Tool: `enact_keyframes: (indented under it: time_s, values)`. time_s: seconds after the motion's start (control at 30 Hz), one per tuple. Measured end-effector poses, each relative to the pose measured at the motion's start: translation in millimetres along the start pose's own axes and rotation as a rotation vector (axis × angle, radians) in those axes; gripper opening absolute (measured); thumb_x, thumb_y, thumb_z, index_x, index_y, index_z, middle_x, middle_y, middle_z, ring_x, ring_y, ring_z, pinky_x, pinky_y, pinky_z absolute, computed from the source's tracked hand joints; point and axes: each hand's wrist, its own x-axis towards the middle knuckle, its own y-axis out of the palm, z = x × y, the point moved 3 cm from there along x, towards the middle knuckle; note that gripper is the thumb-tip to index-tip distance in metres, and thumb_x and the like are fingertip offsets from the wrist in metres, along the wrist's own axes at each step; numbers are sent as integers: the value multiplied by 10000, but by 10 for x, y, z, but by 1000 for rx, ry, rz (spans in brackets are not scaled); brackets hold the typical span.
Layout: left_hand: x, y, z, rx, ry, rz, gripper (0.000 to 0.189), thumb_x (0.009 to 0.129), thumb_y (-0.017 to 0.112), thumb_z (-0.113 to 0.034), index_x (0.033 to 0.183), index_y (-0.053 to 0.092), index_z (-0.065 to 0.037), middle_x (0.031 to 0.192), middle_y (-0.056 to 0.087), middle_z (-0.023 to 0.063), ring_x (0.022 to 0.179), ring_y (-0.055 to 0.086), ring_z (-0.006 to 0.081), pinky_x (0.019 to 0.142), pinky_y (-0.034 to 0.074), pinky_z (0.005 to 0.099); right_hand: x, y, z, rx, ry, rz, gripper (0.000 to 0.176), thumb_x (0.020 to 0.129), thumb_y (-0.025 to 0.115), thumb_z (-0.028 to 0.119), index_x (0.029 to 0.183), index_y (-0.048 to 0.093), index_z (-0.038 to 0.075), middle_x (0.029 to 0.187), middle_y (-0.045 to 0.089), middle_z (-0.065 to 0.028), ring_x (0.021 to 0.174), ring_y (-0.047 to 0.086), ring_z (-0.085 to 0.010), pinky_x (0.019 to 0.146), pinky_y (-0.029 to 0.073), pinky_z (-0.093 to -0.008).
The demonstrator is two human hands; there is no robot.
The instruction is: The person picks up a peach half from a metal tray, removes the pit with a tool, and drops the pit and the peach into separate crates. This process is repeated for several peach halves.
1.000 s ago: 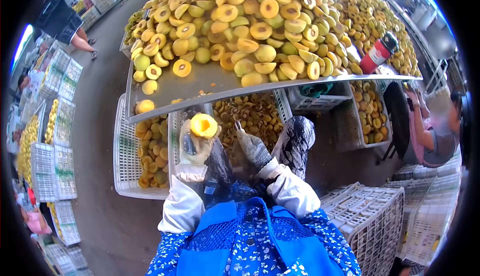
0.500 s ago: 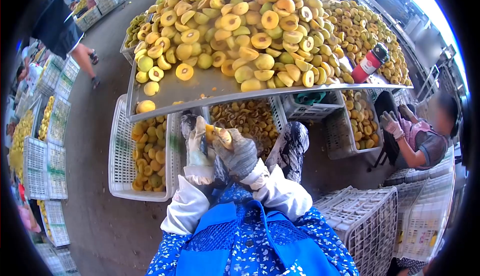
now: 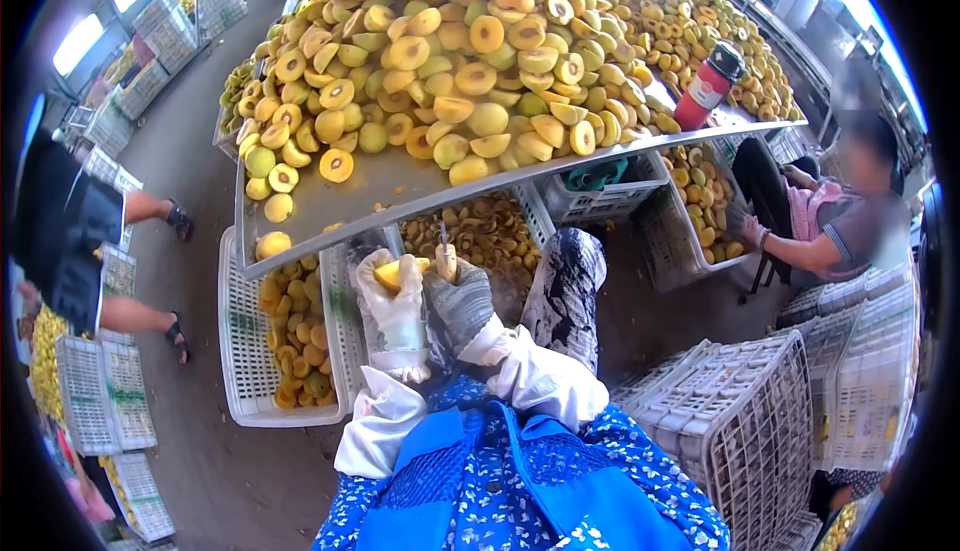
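Note:
My left hand [image 3: 390, 313], in a pale glove, is closed on a yellow peach half [image 3: 398, 272]. Beside it my right hand [image 3: 463, 309], in a grey glove, grips a small knife [image 3: 446, 263] by its light wooden handle, with the thin blade pointing up and away from me. The two hands are close together above my lap, in front of the metal table [image 3: 350, 213]. A big heap of halved peaches [image 3: 430, 81], many with the stone side showing, covers most of that table.
A white crate [image 3: 235, 351] of peach halves stands at left. Under the table lie brown-yellow pieces [image 3: 490, 231] and another crate [image 3: 670, 241]. A red bottle [image 3: 708, 89] is on the table. Stacked crates [image 3: 720, 401] flank my right. One person [image 3: 830, 221] sits at right; another [image 3: 75, 241] walks at left.
My hands have moved slightly apart, and the knife blade now shows pointing up. The view has shifted. The walking person at left is nearer, and the seated person's gloved hand is lower, by a crate.

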Motion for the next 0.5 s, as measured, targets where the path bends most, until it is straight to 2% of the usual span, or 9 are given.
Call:
enact_keyframes:
  time_s: [0.07,0.13,0.17,0.2,0.23,0.3,0.33,0.4,0.5]
  values:
    - [-57,64,-56,35,63,27,314,775,703,-62,997,480,-55,903,512,46,764,512,107,682,471,232,15,-93,-30,18,98,13,136,795,624,68,910,623,-4,738,617,-26,642,555,-112,578,461,-258]
    - [38,-25,97,248,276,163,296,756,724,-71,950,502,-51,898,519,51,760,513,116,692,461,245,-13,-189,-70,137,281,32,131,794,622,65,908,634,2,694,611,-30,564,546,-106,493,443,-245]
    - [80,-36,109,352,386,231,287,747,735,-76,926,513,-49,896,522,53,758,514,120,697,455,252,-20,-202,-35,138,269,10,129,793,624,66,904,636,3,692,610,-31,553,543,-104,477,436,-243]
    - [112,-42,141,347,337,256,255,718,765,-95,825,541,-36,863,538,57,740,515,128,706,444,268,-26,-206,22,138,257,-10,127,791,625,67,901,638,4,690,610,-31,541,540,-101,461,430,-241]
    - [133,-34,127,353,267,312,245,720,766,-97,811,548,-34,855,545,51,738,514,119,697,444,260,-24,-216,54,138,247,-30,125,790,626,68,897,640,4,688,610,-32,529,537,-99,444,423,-239]
    - [160,-40,46,367,124,420,227,723,767,-102,783,561,-30,839,559,38,733,512,101,681,445,243,46,-253,12,29,121,25,131,789,620,68,895,637,-7,704,619,-39,590,559,-112,523,456,-249]
    - [161,-24,-28,359,51,497,82,803,677,-47,821,606,-9,841,559,6,732,499,62,673,439,205,69,-272,24,-35,90,62,135,789,619,69,896,636,-11,712,623,-41,610,565,-116,547,463,-252]
    - [157,-45,-92,351,-171,595,108,801,677,-46,879,624,6,845,578,8,717,516,61,672,445,200,143,-334,-14,-116,82,132,163,780,615,54,920,627,-28,763,644,-54,686,582,-125,631,479,-263]
    - [136,-145,-67,284,-401,623,210,786,709,-88,949,642,27,908,604,7,765,554,66,696,473,193,150,-371,11,-145,24,218,195,760,626,40,943,624,-26,784,649,-59,695,584,-121,629,482,-261]
